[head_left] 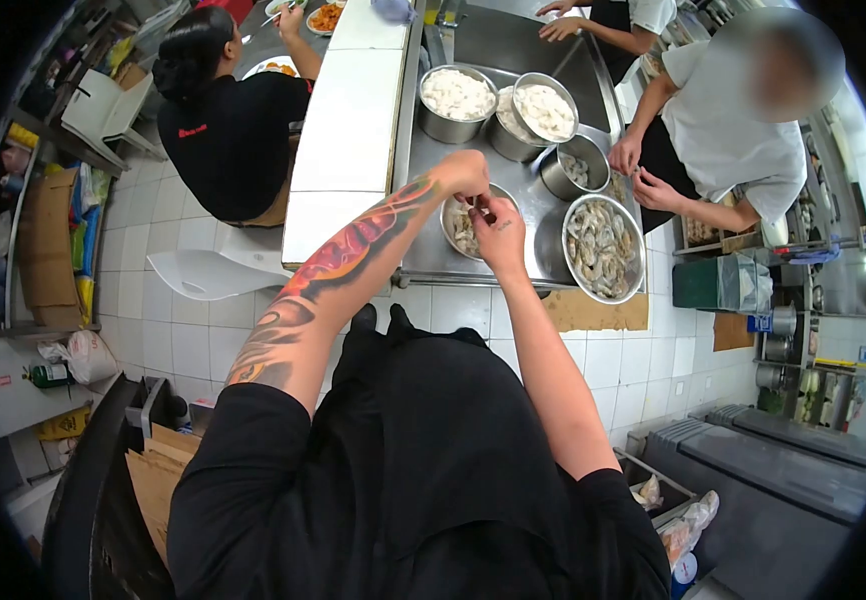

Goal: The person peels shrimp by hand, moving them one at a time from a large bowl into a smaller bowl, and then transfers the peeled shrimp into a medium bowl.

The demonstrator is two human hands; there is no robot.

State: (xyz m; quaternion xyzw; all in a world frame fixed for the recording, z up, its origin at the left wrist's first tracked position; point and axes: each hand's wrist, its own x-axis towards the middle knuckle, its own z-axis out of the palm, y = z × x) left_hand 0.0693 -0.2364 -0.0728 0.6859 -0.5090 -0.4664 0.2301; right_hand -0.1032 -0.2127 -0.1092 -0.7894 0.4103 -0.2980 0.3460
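Note:
My left hand (465,173) and my right hand (503,233) meet above a round metal bowl (447,232) near the counter's front edge. Greyish shrimp or shrimp shells (465,238) lie in that bowl, partly hidden by my hands. Both hands are closed, fingertips pinched together; whatever lies between them is too small and covered to make out. To the right, a larger bowl (641,262) is full of raw, greyish shrimp (598,245). Behind it a metal pot (555,180) holds some shrimp (578,170).
Metal pots (450,128) of white pieces stand farther back, before a sink (513,40). A co-worker in a white shirt (733,130) works at the right side; another person's hands (559,22) show beyond. A seated person in black (218,130) is left of the white tiled ledge (343,120).

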